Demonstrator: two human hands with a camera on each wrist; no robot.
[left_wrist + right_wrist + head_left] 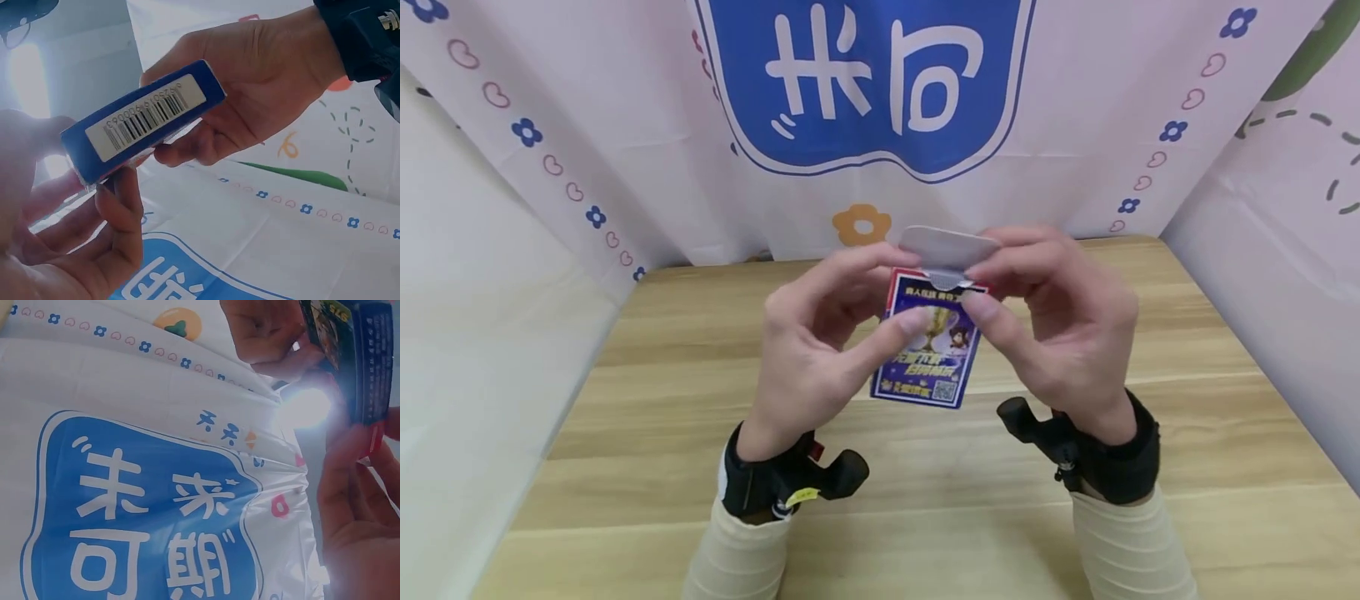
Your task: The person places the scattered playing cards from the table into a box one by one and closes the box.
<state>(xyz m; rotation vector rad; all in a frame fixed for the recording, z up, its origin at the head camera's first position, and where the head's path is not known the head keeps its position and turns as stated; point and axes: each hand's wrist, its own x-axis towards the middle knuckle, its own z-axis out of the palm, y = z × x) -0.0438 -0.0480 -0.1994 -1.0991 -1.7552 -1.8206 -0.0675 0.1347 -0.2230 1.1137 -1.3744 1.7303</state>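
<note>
A small blue card box (925,379) with a gold trophy and a QR code on its front is held above the table by both hands. Its pale top flap (951,243) stands raised, with a small grey tab below it. The left hand (808,358) grips the left side, thumb on the front face and index finger by the flap. From the right, the right hand (1071,321) pinches the upper corner, thumb on the front, fingers at the flap's edge. A barcode label (147,119) shows on the box's bottom in the left wrist view. What lies inside is hidden.
Beneath the hands spreads a wood-grain table (925,517). A white printed cloth (647,167) with a blue emblem (880,142) hangs behind it, with pale side walls at left and right. Each wrist wears a black strap with a camera mount.
</note>
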